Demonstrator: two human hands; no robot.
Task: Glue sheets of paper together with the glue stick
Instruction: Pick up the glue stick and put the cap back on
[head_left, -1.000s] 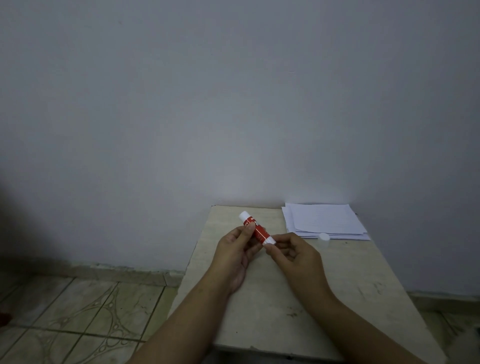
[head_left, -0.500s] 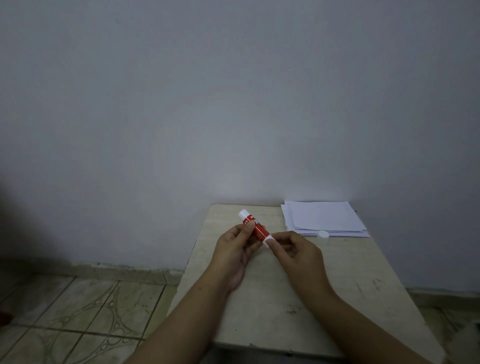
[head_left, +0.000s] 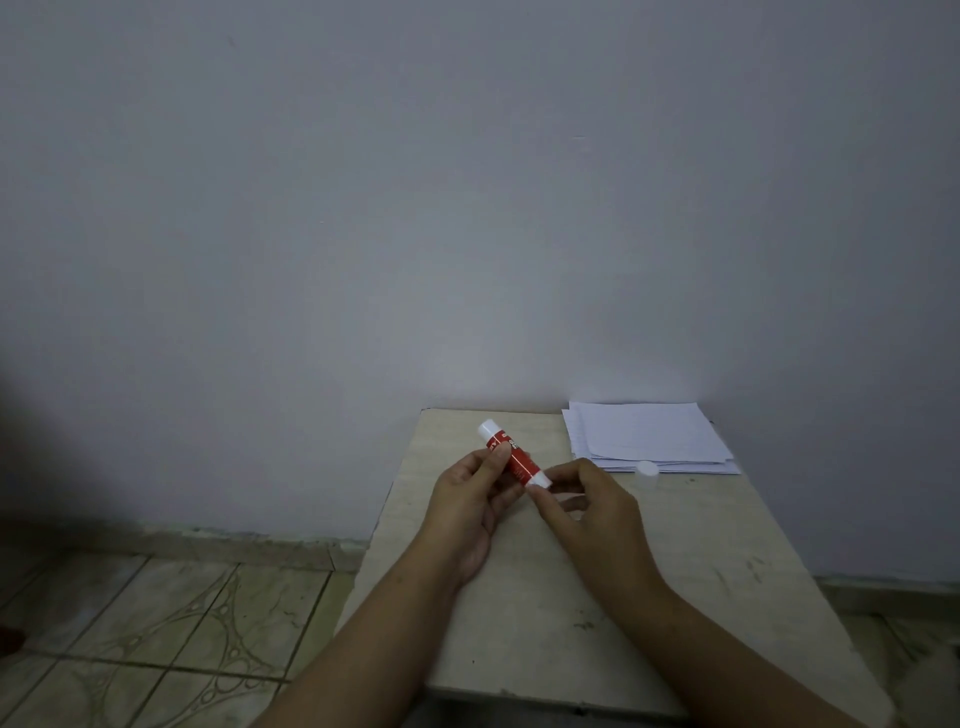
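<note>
**Turning the bottom of the glue stick**

My left hand (head_left: 470, 499) is wrapped round the red middle of the glue stick (head_left: 514, 460). It holds the stick up over the counter (head_left: 675, 561), tilted, with one white end pointing up and away from me. My right hand (head_left: 587, 506) pinches the other white end, the low one near me, with thumb and fingertips.

Not much has changed in the last second. Both hands have stayed on the stick in almost the same spot. My right fingers have shifted a little on the low end, so I think I am twisting it to push the glue out. The view has slid a bit too, because my head moved.

A small white cap (head_left: 647, 468) sits on the counter, touching the front edge of the paper (head_left: 644, 436). I think it is the stick's lid, so the stick is likely open. The paper is piled at the far right corner and no sheet is pulled out yet. So the gluing has not begun.

Some things are hard to see. The room is dim. I cannot tell if any glue pokes out of the top end. My fingers hide part of the low end. The words on the stick are too small to read. I cannot count the sheets.
</note>
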